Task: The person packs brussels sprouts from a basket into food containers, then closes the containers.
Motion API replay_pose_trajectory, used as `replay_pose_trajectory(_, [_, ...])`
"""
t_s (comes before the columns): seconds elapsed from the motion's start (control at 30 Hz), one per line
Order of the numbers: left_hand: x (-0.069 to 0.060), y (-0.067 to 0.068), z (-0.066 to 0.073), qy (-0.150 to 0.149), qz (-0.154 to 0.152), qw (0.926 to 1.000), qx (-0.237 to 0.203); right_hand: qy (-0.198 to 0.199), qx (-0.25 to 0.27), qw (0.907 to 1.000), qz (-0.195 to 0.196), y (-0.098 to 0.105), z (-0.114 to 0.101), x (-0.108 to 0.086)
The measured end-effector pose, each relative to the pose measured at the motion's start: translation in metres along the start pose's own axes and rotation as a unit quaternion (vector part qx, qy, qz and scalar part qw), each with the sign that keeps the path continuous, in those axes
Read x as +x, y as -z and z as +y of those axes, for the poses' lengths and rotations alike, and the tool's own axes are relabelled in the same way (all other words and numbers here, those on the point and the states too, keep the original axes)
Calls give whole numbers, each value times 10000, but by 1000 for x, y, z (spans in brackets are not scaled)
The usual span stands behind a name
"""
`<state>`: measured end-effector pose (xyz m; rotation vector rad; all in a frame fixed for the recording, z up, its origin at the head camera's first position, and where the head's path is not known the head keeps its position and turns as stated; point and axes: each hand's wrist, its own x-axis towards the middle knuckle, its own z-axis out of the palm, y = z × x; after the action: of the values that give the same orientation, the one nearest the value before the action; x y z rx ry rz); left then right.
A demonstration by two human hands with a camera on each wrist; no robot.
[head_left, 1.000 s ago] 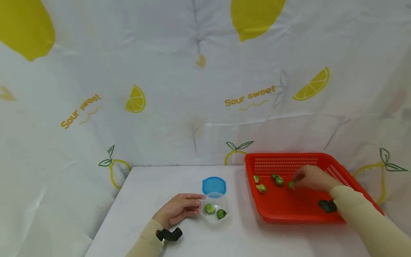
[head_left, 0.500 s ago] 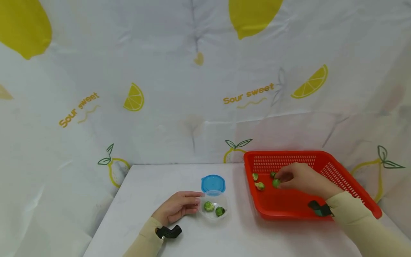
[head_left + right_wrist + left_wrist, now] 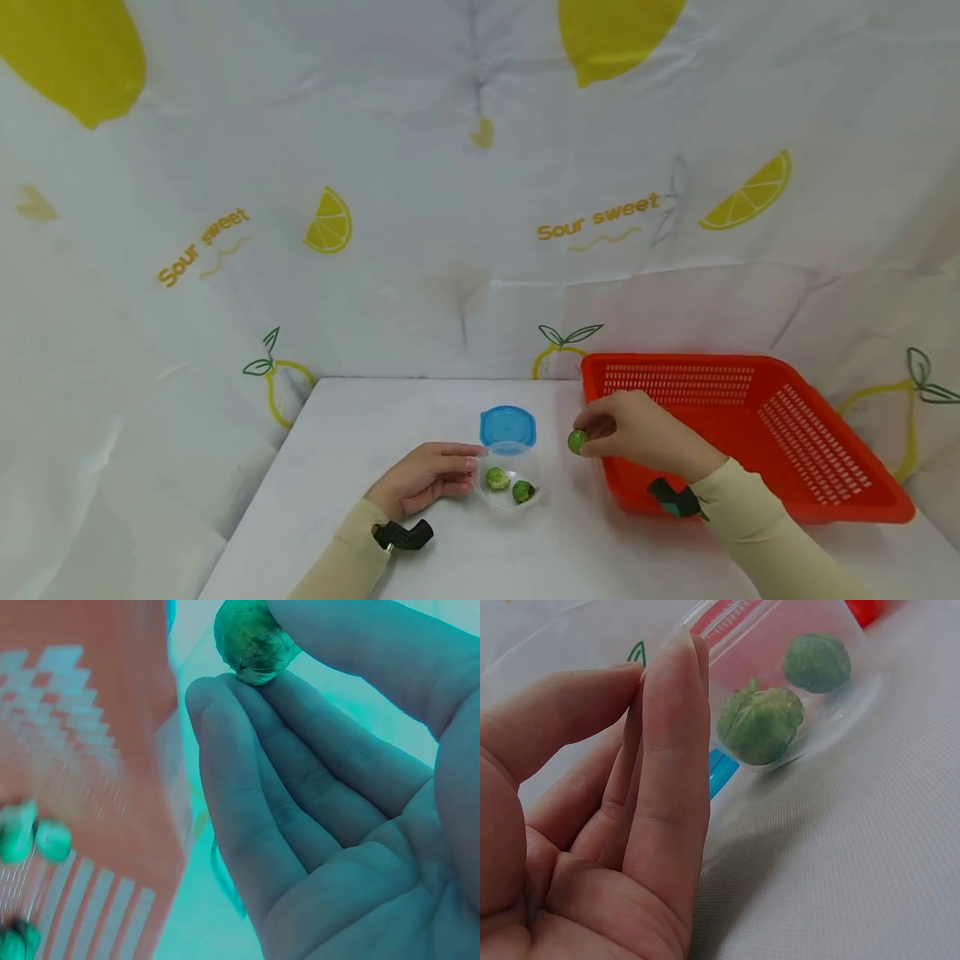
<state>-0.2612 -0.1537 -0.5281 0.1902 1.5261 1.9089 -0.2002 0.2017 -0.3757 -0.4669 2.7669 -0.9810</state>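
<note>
My right hand (image 3: 641, 429) pinches a Brussels sprout (image 3: 577, 441) between thumb and fingertips, above the table just left of the red basket. In the right wrist view this held sprout (image 3: 255, 641) shows at the top, round and green. My left hand (image 3: 426, 479) rests at the left side of a small clear plastic container (image 3: 504, 505), its fairly straight fingers touching the wall near the rim. Inside the container lie two Brussels sprouts, a paler one (image 3: 497, 478) and a darker one (image 3: 523, 492). The left wrist view shows both sprouts beyond my fingers (image 3: 667, 765).
The red perforated basket (image 3: 795, 396) stands at the right of the white table (image 3: 375, 417). Several sprouts (image 3: 52, 840) lie in it, hidden behind my right hand in the head view. A blue lid (image 3: 507, 425) lies flat behind the clear container. A lemon-printed sheet (image 3: 420, 275) hangs behind.
My right hand has moved left, carrying the sprout from over the red basket to past its left edge. My left hand has stayed at the container.
</note>
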Motion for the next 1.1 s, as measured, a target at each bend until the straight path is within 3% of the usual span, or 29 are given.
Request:
replay_pose_trajectory(0.53, [1,0,0,-28,-82,10000,4,627,329,9973,-200,-61,-30,27])
replay_pose_trajectory(0.83, [3,-3,3,-33,-80,10000,39,248,798,9965,-31,-92,-29,25])
replay_pose_trajectory(1.1, [2,0,2,-10,-68,10000,-15,131,819,9966,-11,-101,-29,26])
